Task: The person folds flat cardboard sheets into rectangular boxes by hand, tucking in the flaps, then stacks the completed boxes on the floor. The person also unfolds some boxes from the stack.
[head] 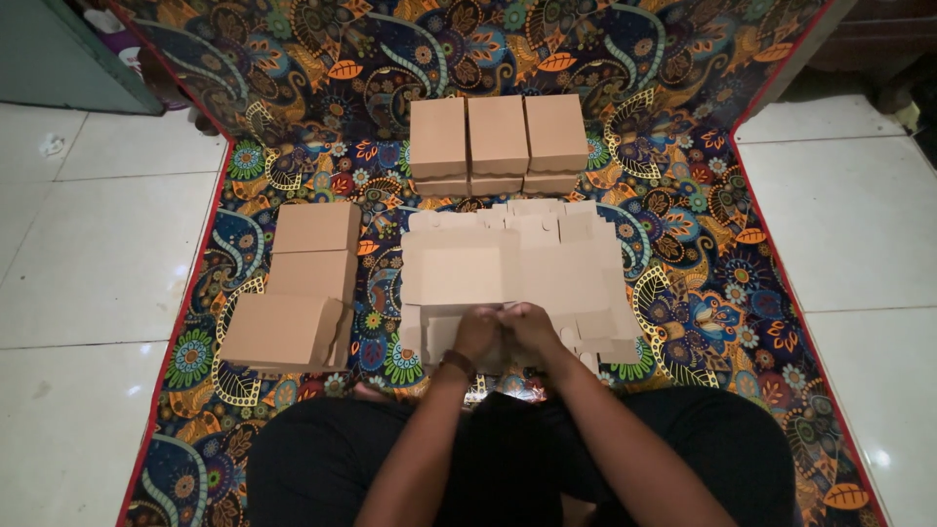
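Observation:
My left hand (477, 334) and my right hand (532, 328) are pressed close together over the near edge of a flat, unfolded brown cardboard box blank (459, 273). Both hands have their fingers curled onto the blank's near flaps. The blank lies on top of a spread stack of similar flat blanks (576, 263) on a patterned mat. A dark band sits on my left wrist. The fingertips are hidden against the cardboard.
Three folded brown boxes (498, 137) stand in a row at the far side. Three more folded boxes (307, 278) sit at the left, the nearest with its flap open. A colourful paisley mat (703, 293) with a red border covers the white tiled floor (98, 254).

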